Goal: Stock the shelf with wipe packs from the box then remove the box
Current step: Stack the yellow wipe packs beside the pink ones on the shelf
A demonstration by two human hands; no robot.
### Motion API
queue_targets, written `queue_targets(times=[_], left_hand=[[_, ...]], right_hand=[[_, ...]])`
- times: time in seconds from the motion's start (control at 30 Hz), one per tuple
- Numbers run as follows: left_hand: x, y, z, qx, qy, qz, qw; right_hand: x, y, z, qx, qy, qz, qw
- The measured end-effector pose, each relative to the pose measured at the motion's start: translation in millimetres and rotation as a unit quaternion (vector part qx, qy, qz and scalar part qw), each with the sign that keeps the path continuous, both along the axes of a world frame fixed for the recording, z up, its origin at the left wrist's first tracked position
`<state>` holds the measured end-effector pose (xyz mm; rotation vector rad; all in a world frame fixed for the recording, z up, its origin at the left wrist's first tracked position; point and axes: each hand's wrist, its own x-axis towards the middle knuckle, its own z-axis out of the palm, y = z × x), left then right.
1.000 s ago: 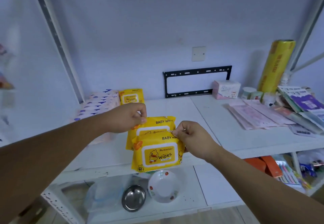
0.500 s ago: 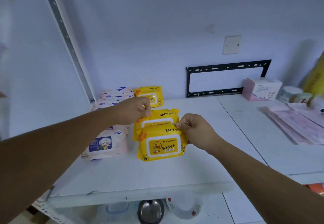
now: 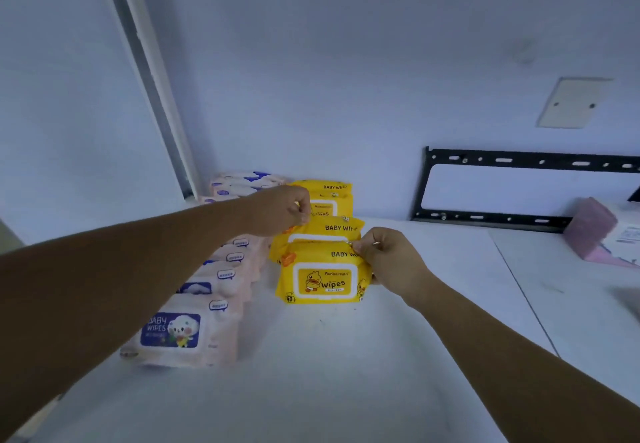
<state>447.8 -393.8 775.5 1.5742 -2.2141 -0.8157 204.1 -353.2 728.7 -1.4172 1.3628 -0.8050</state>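
Note:
Two yellow baby wipe packs stand upright on the white shelf (image 3: 346, 373), one behind the other. My right hand (image 3: 388, 259) pinches the top right corner of the front yellow pack (image 3: 322, 280). My left hand (image 3: 280, 210) pinches the top left corner of the rear yellow pack (image 3: 332, 229). A third yellow pack (image 3: 329, 196) stands further back near the wall. To their left runs a row of several pink baby wipe packs (image 3: 187, 331). The box is out of view.
A black wall bracket (image 3: 519, 162) is fixed to the back wall on the right. A pink carton (image 3: 588, 228) sits on the neighbouring shelf panel. A grey shelf upright (image 3: 145, 72) rises at the left. Bare shelf surface lies in front of the packs.
Both hands have carried the two yellow packs up and back over the shelf edge and set them down beside the pink row. The view has moved closer and leftward.

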Motion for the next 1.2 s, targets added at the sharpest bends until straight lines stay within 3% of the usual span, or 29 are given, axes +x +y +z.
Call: queue_targets(times=[0.53,0.9,1.2], left_hand=[[13.7,-95.8,-44.7,0.01,-0.087,-0.022,0.996],[13.1,-112.9,-48.9,-0.105,-0.162,0.057,0.98],[9.2,-88.0,-34.4,-0.108,-0.114,0.041,0.987]], right_hand=[[30.9,-74.5,-33.7,0.03,0.026,-0.058,0.998],[45.3,-104.3,-39.4,0.041,0.051,-0.088,0.994],[24.0,-103.0,-33.6,-0.013,0.111,-0.06,0.992]])
